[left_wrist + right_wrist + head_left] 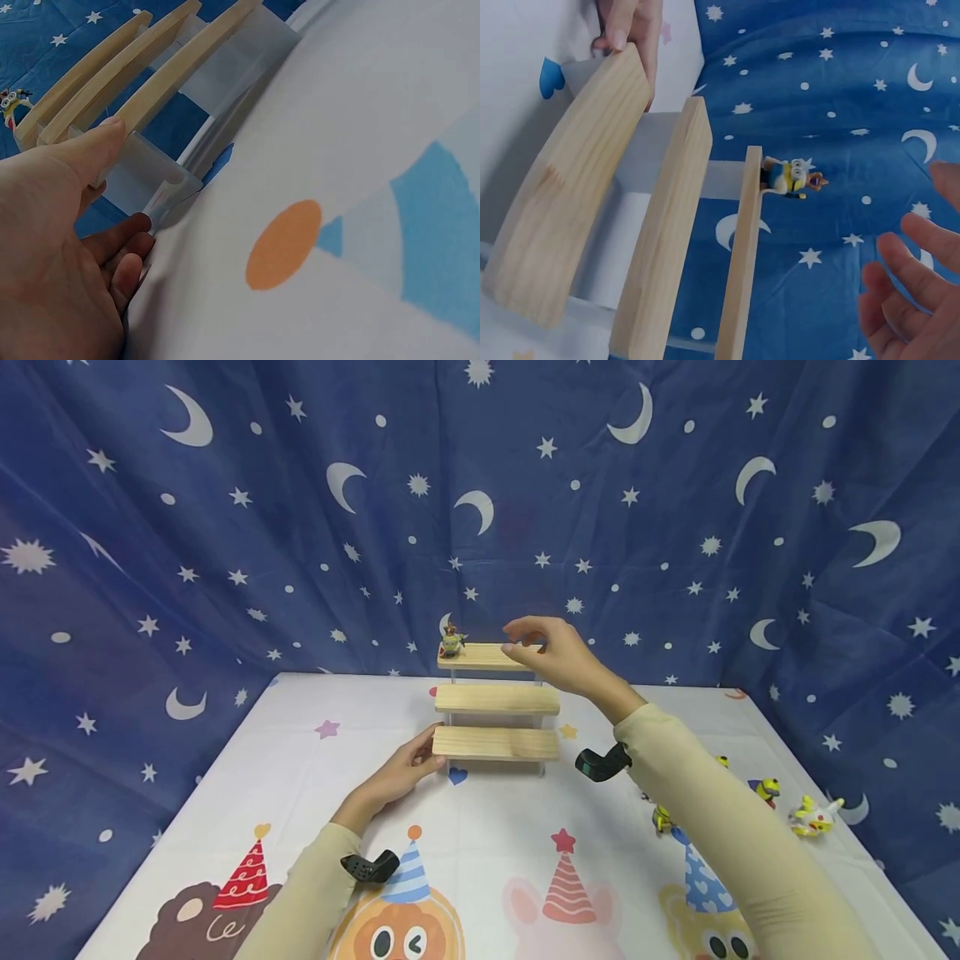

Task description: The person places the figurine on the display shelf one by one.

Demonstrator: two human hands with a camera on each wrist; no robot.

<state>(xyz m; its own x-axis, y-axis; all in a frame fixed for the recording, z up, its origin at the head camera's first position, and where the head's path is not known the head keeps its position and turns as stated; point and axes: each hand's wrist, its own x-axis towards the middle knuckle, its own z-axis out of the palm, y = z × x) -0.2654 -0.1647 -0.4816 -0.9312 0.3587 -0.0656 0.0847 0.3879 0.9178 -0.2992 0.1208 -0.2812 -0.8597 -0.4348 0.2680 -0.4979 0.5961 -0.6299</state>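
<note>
A three-tier display stand [497, 697] with wooden shelves on clear supports stands towards the back of the table. At the left end of its top shelf [741, 255] stands a small yellow-and-blue Minion figurine [786, 177] with a brown crown. My left hand [397, 772] grips the left end of the lowest shelf [495, 743]; the thumb lies against the wood and the other fingers are by the clear support [142, 176]. Beside the right part of the top shelf, my right hand [555, 652] is raised with its fingers loosely bent and nothing between them.
On the right side of the table lie several yellow figurines, among them a yellow-and-white one [813, 816], one near the right edge [765, 790], and one beside my right sleeve [662, 820]. A white printed tablecloth [300, 777] covers the table. Behind hangs a blue curtain [525, 527].
</note>
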